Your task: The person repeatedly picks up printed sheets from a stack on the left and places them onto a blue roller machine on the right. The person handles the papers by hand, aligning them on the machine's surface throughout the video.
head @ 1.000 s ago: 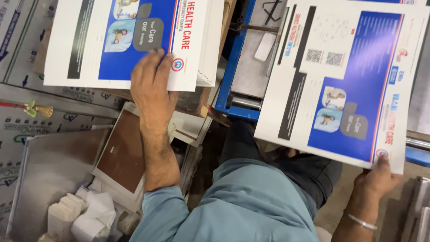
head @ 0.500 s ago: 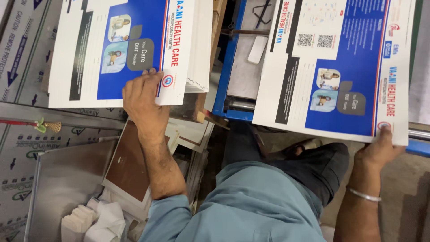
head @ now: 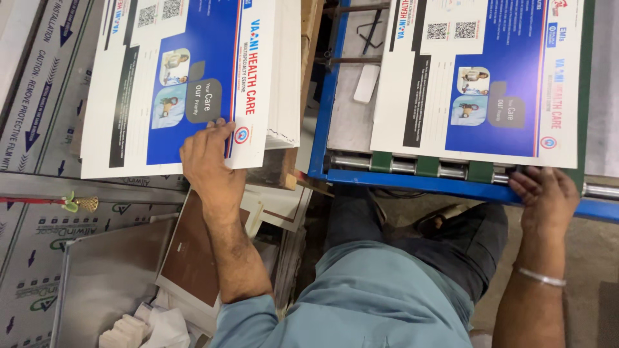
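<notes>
My left hand [head: 209,161] lies flat, fingers spread, on the near right corner of the top sheet of a stack of white-and-blue printed sheets [head: 174,84] at the left. A single printed sheet [head: 480,77] of the same kind lies flat on the bed of a blue-framed machine [head: 322,116] at the right. My right hand [head: 545,196], a metal bangle on its wrist, has its fingers curled at that sheet's near right edge, over the green belts and rollers [head: 419,166]. Whether it still pinches the sheet is hidden.
A wooden block [head: 284,171] supports the stack. Below my left arm are a brown board [head: 193,258], crumpled white cloths [head: 145,328] and film-covered metal panels [head: 39,251]. My seated legs [head: 412,245] fill the gap in front of the machine.
My right hand has brought the single sheet down from the air onto the machine bed. My left hand has stayed on the stack's corner. The camera has shifted.
</notes>
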